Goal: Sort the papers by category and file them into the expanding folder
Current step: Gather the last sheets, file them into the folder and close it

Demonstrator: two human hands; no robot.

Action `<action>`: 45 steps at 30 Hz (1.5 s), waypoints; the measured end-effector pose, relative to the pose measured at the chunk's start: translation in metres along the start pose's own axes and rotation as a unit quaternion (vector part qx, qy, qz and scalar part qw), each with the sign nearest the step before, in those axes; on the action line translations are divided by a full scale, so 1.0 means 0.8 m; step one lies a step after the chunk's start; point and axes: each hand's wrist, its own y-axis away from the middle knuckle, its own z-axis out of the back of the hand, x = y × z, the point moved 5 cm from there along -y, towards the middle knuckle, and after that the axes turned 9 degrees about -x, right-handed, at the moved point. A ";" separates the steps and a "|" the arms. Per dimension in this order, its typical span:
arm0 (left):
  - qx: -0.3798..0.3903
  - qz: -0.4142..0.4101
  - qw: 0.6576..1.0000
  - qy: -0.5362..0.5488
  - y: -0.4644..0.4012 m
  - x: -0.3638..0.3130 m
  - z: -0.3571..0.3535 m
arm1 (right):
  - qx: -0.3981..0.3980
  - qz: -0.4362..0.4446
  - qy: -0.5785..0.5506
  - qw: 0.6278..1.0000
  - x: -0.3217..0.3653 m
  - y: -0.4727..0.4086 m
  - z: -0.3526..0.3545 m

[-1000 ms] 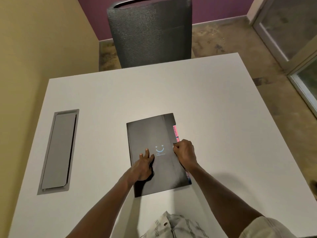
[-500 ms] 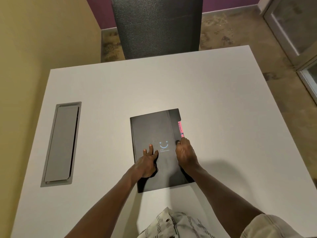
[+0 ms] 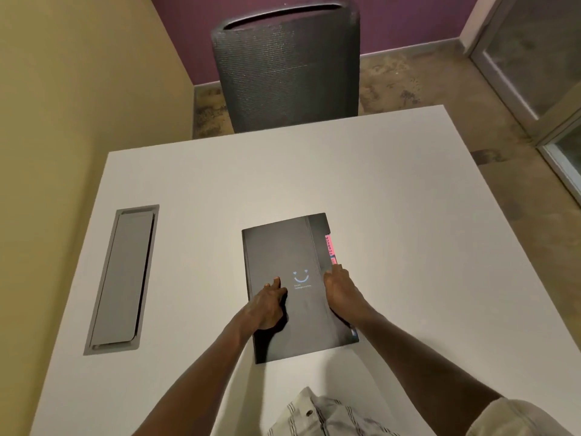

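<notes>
A black expanding folder (image 3: 283, 253) with a blue smiley print lies closed and flat on the white table (image 3: 377, 215), in front of me. Pink index tabs (image 3: 329, 244) stick out along its right edge. My left hand (image 3: 267, 305) rests flat on the lower left of the cover, fingers together. My right hand (image 3: 338, 289) lies along the folder's right edge, fingertips touching the cover beside the pink tabs. No loose papers are in view.
A grey cable hatch (image 3: 122, 280) is set into the table at the left. A dark mesh chair (image 3: 287, 70) stands at the table's far edge. A yellow wall runs along the left; a glass door frame (image 3: 534, 73) is at the right.
My right hand has gone from a closed pinch at the folder's right edge to fingers stretched along that edge, toward the pink tabs. My left hand stays on the cover.
</notes>
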 end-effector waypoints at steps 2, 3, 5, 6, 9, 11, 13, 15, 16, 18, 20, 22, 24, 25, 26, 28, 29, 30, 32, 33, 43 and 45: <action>-0.117 0.004 0.990 0.082 0.004 0.011 0.009 | 0.009 -0.016 -0.005 1.000 -0.011 -0.006 0.005; -0.172 0.023 0.979 0.109 0.007 0.020 0.012 | -0.002 -0.049 -0.029 0.998 -0.018 -0.007 0.010; -0.239 0.072 0.956 0.155 0.015 0.035 0.019 | -0.054 -0.120 -0.078 0.988 -0.038 -0.009 0.026; -0.256 0.096 0.946 0.176 0.020 0.039 0.024 | -0.075 -0.152 -0.098 0.981 -0.048 -0.010 0.033; -0.249 0.174 0.923 0.238 0.029 0.049 0.030 | -0.086 -0.206 -0.110 0.969 -0.066 -0.012 0.046; -0.223 0.225 0.904 0.286 0.031 0.059 0.024 | -0.074 -0.212 -0.103 0.969 -0.066 -0.017 0.052; -0.205 0.259 0.884 0.331 0.031 0.067 0.014 | -0.050 -0.207 -0.102 0.972 -0.056 -0.023 0.052; -0.201 0.275 0.867 0.365 0.028 0.072 0.006 | -0.024 -0.208 -0.113 0.971 -0.044 -0.026 0.047; -0.203 0.279 0.857 0.383 0.027 0.071 0.005 | -0.016 -0.207 -0.119 0.971 -0.039 -0.027 0.042; -0.210 0.285 0.836 0.418 0.025 0.069 0.007 | -0.013 -0.205 -0.127 0.970 -0.032 -0.029 0.032; -0.204 0.295 0.813 0.458 0.021 0.071 0.005 | -0.025 -0.195 -0.117 0.974 -0.027 -0.031 0.024; -0.197 0.298 0.796 0.489 0.020 0.075 0.005 | -0.042 -0.196 -0.102 0.974 -0.028 -0.030 0.019; -0.196 0.293 0.773 0.527 0.022 0.083 0.000 | -0.056 -0.197 -0.095 0.974 -0.029 -0.027 0.015; -0.198 0.290 0.764 0.542 0.026 0.088 -0.003 | -0.059 -0.198 -0.093 0.974 -0.028 -0.023 0.014; -0.202 0.287 0.760 0.547 0.031 0.094 -0.005 | -0.058 -0.197 -0.089 0.975 -0.025 -0.018 0.012; -0.214 0.286 0.755 0.549 0.044 0.108 -0.009 | -0.052 -0.189 -0.083 0.977 -0.017 -0.008 0.006; -0.224 0.285 0.754 0.548 0.051 0.115 -0.008 | -0.051 -0.183 -0.085 0.978 -0.010 -0.003 0.002; -0.235 0.282 0.752 0.548 0.061 0.122 -0.005 | -0.049 -0.177 -0.090 0.979 0.001 0.002 -0.002; -0.257 0.284 0.731 0.565 0.079 0.140 0.002 | -0.045 -0.166 -0.106 0.979 0.026 0.011 -0.013; -0.269 0.291 0.716 0.575 0.089 0.152 0.008 | -0.042 -0.162 -0.115 0.979 0.041 0.014 -0.020; -0.377 0.332 0.681 0.533 0.190 0.340 0.033 | 0.034 -0.108 -0.218 0.969 0.234 0.044 -0.112; -0.387 0.349 0.677 0.519 0.208 0.374 0.031 | 0.050 -0.099 -0.218 0.970 0.266 0.047 -0.136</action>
